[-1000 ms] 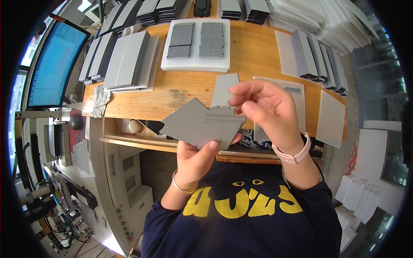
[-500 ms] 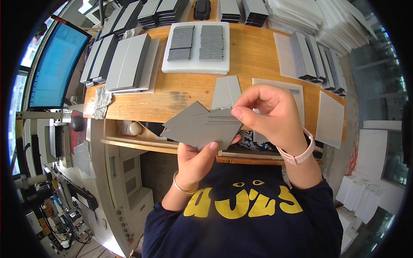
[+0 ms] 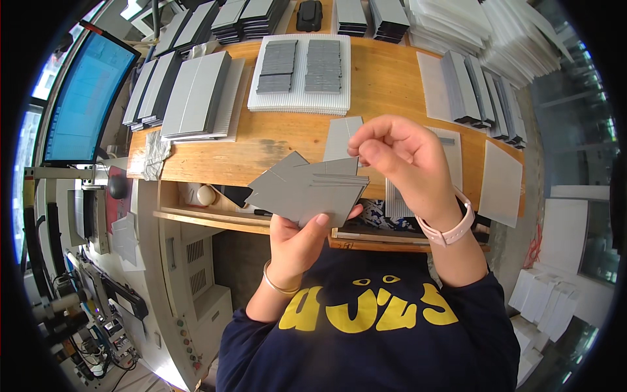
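Observation:
My left hand (image 3: pixel 299 238) grips a fanned bundle of thin flat grey sheets (image 3: pixel 304 196), thumb on top and fingertips showing at the right edge. Their right ends spread apart into several layers. Just above the bundle's upper right corner is my right hand (image 3: pixel 401 153), its fingers curled and thumb drawn close to the index finger. Whatever lies between those fingertips, if anything, is too small to make out. Partly hidden behind that hand, a light grey sheet (image 3: pixel 339 134) with a line along it lies on the wooden table (image 3: pixel 281 140).
A white corrugated board stack (image 3: pixel 299 102) bears two rows of small grey pieces (image 3: pixel 323 65). Grey block stacks (image 3: pixel 196 95) stand left, others (image 3: pixel 460 88) right. Below the table edge, an open drawer (image 3: pixel 196 215) sits near my arms. A monitor (image 3: pixel 85 98) is at left.
My right hand has moved slightly up, off the bundle's right edge. The sheets' right ends now show more spread apart. My left hand has stayed in place.

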Action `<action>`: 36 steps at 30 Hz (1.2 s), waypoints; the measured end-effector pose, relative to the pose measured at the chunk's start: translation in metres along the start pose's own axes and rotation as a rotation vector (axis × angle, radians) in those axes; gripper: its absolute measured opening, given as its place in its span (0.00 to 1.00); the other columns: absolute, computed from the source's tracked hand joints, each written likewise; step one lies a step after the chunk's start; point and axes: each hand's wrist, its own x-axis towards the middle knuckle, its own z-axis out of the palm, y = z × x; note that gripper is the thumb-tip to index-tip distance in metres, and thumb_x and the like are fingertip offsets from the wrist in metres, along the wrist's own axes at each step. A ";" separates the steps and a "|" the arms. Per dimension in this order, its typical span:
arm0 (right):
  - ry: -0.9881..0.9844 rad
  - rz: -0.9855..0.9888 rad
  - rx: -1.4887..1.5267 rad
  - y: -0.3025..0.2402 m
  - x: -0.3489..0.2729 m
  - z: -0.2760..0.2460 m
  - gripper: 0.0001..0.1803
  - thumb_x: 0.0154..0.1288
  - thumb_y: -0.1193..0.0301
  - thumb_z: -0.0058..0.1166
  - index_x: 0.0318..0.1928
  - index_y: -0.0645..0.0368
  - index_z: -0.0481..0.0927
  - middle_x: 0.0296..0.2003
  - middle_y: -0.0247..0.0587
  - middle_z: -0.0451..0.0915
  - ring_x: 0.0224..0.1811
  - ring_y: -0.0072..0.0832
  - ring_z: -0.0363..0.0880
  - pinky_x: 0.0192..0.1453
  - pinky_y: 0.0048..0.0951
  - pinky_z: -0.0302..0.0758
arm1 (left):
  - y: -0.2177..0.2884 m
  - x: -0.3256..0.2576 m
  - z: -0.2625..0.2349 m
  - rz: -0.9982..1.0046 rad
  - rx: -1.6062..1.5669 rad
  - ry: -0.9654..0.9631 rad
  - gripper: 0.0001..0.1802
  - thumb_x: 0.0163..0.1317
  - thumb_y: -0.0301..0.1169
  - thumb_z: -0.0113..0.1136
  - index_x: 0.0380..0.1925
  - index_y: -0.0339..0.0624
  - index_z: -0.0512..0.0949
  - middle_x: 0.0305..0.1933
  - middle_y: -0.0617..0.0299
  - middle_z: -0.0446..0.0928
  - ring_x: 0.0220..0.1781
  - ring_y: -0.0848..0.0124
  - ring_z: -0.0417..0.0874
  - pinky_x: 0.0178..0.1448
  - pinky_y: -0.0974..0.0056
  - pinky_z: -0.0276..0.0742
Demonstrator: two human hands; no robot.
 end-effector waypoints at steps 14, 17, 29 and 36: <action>0.030 0.039 0.054 0.007 0.006 0.005 0.05 0.58 0.77 0.51 0.36 0.64 0.73 0.30 0.31 0.74 0.30 0.15 0.71 0.36 0.16 0.70 | 0.000 0.004 0.002 -0.031 -0.010 0.085 0.24 0.56 0.16 0.43 0.55 0.35 0.56 0.56 0.48 0.63 0.58 0.52 0.67 0.57 0.42 0.67; 0.044 0.012 0.037 0.011 0.010 0.004 0.06 0.59 0.77 0.51 0.37 0.64 0.73 0.30 0.31 0.75 0.31 0.15 0.71 0.37 0.16 0.70 | -0.001 0.004 0.000 -0.031 -0.011 0.131 0.23 0.56 0.15 0.43 0.53 0.35 0.57 0.54 0.47 0.64 0.56 0.53 0.69 0.56 0.41 0.69; 0.070 -0.180 -0.039 0.008 0.015 0.007 0.17 0.55 0.82 0.52 0.46 0.64 0.69 0.28 0.30 0.73 0.29 0.12 0.69 0.33 0.13 0.66 | -0.001 0.002 -0.004 -0.046 -0.028 0.128 0.22 0.56 0.15 0.43 0.52 0.35 0.58 0.54 0.47 0.64 0.55 0.52 0.69 0.55 0.40 0.69; 0.318 -0.326 -0.037 0.011 0.037 -0.019 0.12 0.59 0.77 0.49 0.45 0.64 0.70 0.29 0.34 0.76 0.28 0.16 0.71 0.34 0.18 0.69 | 0.002 -0.002 -0.005 -0.029 -0.051 0.123 0.22 0.56 0.16 0.43 0.52 0.34 0.58 0.53 0.44 0.65 0.55 0.49 0.69 0.55 0.40 0.69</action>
